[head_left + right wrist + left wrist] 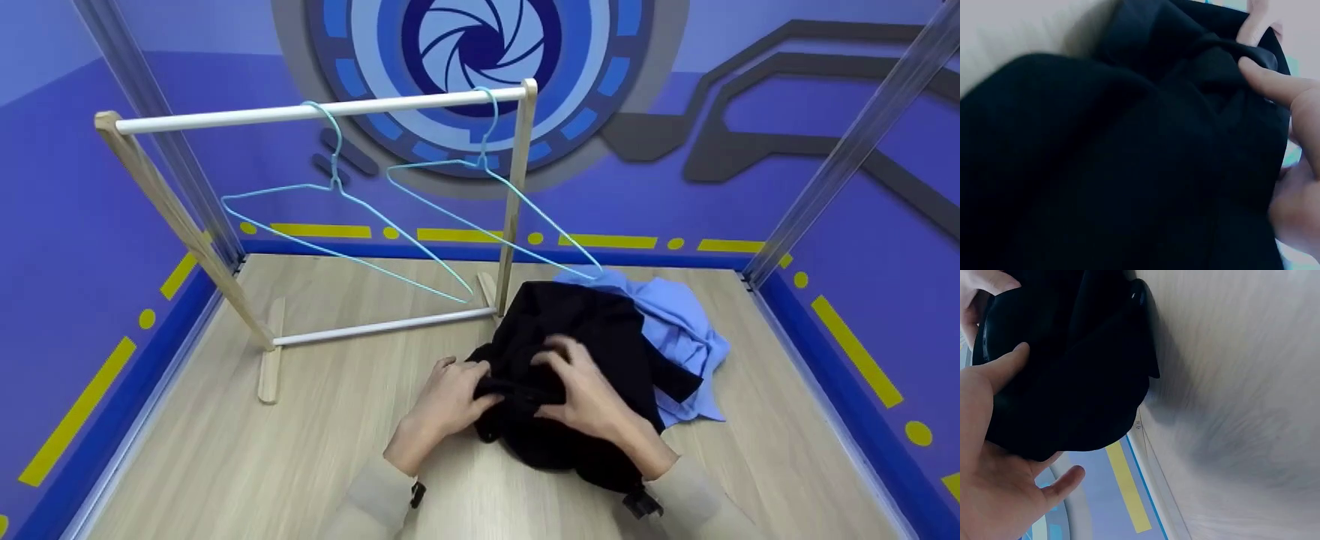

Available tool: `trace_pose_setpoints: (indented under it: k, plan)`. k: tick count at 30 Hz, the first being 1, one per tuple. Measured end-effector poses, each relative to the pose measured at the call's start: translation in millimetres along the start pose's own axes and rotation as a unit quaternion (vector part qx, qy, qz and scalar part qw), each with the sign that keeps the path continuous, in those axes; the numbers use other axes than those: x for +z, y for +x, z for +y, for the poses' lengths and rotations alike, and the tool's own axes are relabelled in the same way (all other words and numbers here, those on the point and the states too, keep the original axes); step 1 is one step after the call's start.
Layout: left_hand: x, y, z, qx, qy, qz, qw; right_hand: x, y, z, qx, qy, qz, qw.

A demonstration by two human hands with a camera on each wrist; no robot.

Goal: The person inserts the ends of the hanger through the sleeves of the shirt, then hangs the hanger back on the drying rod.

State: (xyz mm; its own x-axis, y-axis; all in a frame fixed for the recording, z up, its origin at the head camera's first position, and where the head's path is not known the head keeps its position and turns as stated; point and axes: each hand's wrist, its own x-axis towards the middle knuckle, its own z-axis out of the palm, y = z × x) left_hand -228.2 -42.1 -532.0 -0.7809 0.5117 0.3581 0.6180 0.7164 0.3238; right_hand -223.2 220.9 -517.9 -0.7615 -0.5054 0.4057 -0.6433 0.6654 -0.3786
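A bunched black garment [592, 322] lies on the wooden table, with one sleeve end stretched to the right. My left hand [450, 397] grips a fold at its left side. In the left wrist view the thumb of the left hand [999, 439] lies over the black cloth and some fingers pass behind it. My right hand [589, 390] holds the garment nearer its middle, fingers bent. The right wrist view has the thumb of that right hand [1292, 107] on a fold, other fingers partly hidden behind the cloth. A light blue garment [682, 330] lies partly under the black one.
Behind the left hand stands a rack with a white top rail [225, 118] and wooden posts. Two light blue wire hangers hang from it, a left hanger [352, 259] and a right hanger [540, 214]. Printed blue walls [862, 225] enclose the table [225, 450].
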Motion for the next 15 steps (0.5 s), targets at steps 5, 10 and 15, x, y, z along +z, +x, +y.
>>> trace_pose_setpoints:
  k: [5, 10, 15]
  plan:
    - [0.0, 0.7, 2.2, -0.009, 0.008, 0.003, 0.9999, -15.1, 1.4, 14.1, 0.103, -0.048, -0.013, 0.993]
    - [-1.1, 0.1, 5.9, -0.03, 0.015, -0.021, 0.9992, -24.5, 0.1, 30.8, 0.18, -0.064, -0.039, 0.981]
    - [-2.7, -1.6, 9.2, -0.045, 0.004, -0.048, 0.9979, -25.7, -2.2, 42.7, 0.226, -0.012, -0.056, 0.972]
